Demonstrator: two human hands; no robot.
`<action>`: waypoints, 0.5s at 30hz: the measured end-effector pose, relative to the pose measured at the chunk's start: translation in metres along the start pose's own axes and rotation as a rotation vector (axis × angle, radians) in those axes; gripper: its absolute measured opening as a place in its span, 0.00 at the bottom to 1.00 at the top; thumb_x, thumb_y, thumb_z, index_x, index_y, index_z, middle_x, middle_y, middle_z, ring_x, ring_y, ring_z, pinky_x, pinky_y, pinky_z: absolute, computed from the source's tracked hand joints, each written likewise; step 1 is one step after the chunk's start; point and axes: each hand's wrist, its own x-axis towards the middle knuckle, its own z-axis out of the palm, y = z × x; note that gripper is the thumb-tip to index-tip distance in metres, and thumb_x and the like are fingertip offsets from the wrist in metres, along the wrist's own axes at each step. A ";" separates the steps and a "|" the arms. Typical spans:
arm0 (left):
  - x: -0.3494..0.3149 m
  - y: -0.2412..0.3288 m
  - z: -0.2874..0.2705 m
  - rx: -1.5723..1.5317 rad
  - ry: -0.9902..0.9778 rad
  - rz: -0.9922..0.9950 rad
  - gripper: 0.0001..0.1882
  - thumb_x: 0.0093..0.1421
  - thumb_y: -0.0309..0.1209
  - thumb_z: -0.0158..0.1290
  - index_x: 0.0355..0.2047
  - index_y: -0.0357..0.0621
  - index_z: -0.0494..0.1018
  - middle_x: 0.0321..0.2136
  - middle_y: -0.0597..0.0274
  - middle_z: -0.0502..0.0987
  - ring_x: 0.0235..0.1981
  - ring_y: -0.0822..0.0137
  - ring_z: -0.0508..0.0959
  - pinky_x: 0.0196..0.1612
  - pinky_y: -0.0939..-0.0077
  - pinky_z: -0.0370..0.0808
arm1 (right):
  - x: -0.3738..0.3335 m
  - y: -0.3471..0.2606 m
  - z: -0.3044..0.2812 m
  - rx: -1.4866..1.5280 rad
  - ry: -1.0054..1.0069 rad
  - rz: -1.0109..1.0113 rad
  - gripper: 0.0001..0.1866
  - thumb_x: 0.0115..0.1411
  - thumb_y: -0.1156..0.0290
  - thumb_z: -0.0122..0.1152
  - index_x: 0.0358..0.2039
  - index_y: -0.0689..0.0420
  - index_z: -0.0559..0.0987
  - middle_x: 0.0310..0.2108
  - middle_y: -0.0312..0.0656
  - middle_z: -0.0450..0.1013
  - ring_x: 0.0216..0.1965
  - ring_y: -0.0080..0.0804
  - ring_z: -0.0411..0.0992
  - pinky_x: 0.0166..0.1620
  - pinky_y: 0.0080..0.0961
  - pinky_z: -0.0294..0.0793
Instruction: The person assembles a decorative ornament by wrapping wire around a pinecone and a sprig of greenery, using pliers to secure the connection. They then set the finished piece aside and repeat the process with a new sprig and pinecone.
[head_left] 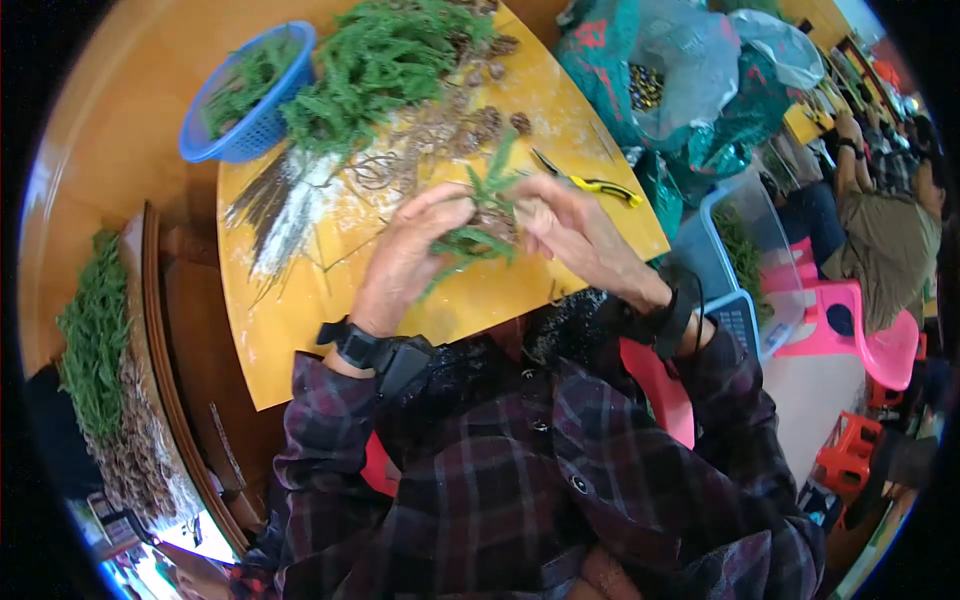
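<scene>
1. Green sprig bundle (492, 185) — brownish at its middle — sits between both hands, over the near part of the yellow table (310, 345).
2. Left hand (412, 240), at the bundle's 9 o'clock, is half curled, thumb and fingers gripping the greenery; how tightly, I cannot tell.
3. Right hand (580, 225), at 3 o'clock, pinches the brown middle, fingertips drawn together.
4. Around the bundle: yellow-handled pliers (603, 187) at 2 o'clock, pine cones (487, 119) at 12, green heap (385, 70) at 11, blue basket (262, 130) at 10.
</scene>
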 end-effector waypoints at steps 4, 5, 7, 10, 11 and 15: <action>-0.002 -0.011 0.002 0.012 0.006 0.048 0.13 0.56 0.31 0.56 0.40 0.38 0.73 0.32 0.66 0.75 0.35 0.73 0.74 0.40 0.77 0.73 | 0.001 0.005 0.012 0.155 -0.097 0.078 0.15 0.60 0.65 0.57 0.42 0.61 0.72 0.29 0.30 0.67 0.27 0.16 0.64 0.28 0.14 0.63; 0.000 -0.018 -0.003 0.037 0.015 0.103 0.12 0.56 0.30 0.56 0.39 0.38 0.73 0.31 0.67 0.75 0.35 0.74 0.74 0.40 0.78 0.72 | 0.004 0.018 0.015 0.118 -0.048 0.044 0.15 0.59 0.66 0.58 0.42 0.61 0.72 0.27 0.30 0.67 0.26 0.16 0.63 0.27 0.14 0.62; 0.005 -0.025 -0.002 0.091 -0.007 0.199 0.11 0.56 0.30 0.55 0.38 0.38 0.73 0.31 0.69 0.75 0.35 0.77 0.73 0.38 0.81 0.71 | 0.005 0.028 0.016 0.033 0.095 -0.025 0.15 0.56 0.68 0.62 0.40 0.61 0.72 0.24 0.29 0.66 0.22 0.15 0.62 0.24 0.14 0.61; 0.007 -0.026 0.007 0.216 0.020 0.166 0.10 0.56 0.29 0.54 0.39 0.42 0.72 0.30 0.69 0.74 0.33 0.78 0.72 0.37 0.81 0.71 | 0.002 0.028 0.019 -0.421 0.221 -0.165 0.15 0.52 0.70 0.65 0.38 0.60 0.73 0.21 0.28 0.65 0.19 0.14 0.60 0.22 0.16 0.59; 0.009 -0.026 0.008 0.276 0.029 0.141 0.10 0.57 0.28 0.54 0.39 0.44 0.72 0.30 0.70 0.74 0.32 0.78 0.72 0.36 0.81 0.71 | 0.002 0.029 0.020 -0.647 0.298 -0.233 0.15 0.51 0.72 0.66 0.37 0.59 0.73 0.19 0.27 0.65 0.18 0.14 0.59 0.20 0.17 0.58; 0.015 -0.042 0.002 0.388 -0.029 0.289 0.09 0.56 0.28 0.54 0.37 0.45 0.71 0.28 0.72 0.72 0.30 0.80 0.70 0.35 0.84 0.68 | 0.000 0.027 0.025 -0.605 0.298 -0.247 0.13 0.47 0.74 0.67 0.33 0.58 0.74 0.19 0.36 0.67 0.18 0.17 0.64 0.20 0.20 0.62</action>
